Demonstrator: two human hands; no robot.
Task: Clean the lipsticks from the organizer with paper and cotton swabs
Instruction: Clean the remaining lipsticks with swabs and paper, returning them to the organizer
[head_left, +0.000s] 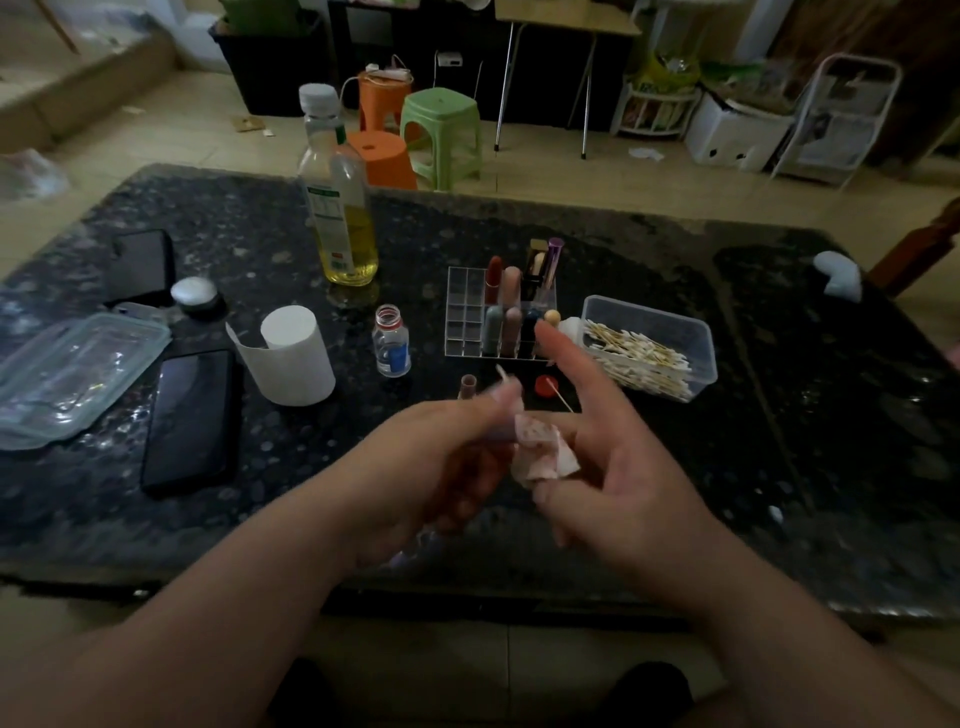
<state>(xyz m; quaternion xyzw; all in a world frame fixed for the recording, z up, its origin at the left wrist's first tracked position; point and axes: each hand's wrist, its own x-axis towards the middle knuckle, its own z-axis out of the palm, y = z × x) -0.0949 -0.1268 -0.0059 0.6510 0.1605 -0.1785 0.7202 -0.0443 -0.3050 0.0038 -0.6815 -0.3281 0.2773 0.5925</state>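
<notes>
My left hand (441, 462) grips a blurred, pale lilac lipstick (501, 410), its tip pointing up towards the organizer. My right hand (618, 457) pinches a folded piece of paper (543, 452) stained pink and red, held right against the lipstick, with the index finger stretched upward. The clear acrylic organizer (465, 312) stands just beyond my hands with several lipsticks (501, 306) upright in its right-hand cells. A clear box of cotton swabs (649, 348) sits to its right. A single swab (563, 400) lies near a red cap (545, 385).
On the dark speckled table (779, 415) stand a white paper roll (298, 356), a small open bottle (392, 343) and a tall oil bottle (340, 208). Two phones (189, 421) and a plastic container lid (72, 374) lie left. A brownish cap (467, 387) stands by my left hand.
</notes>
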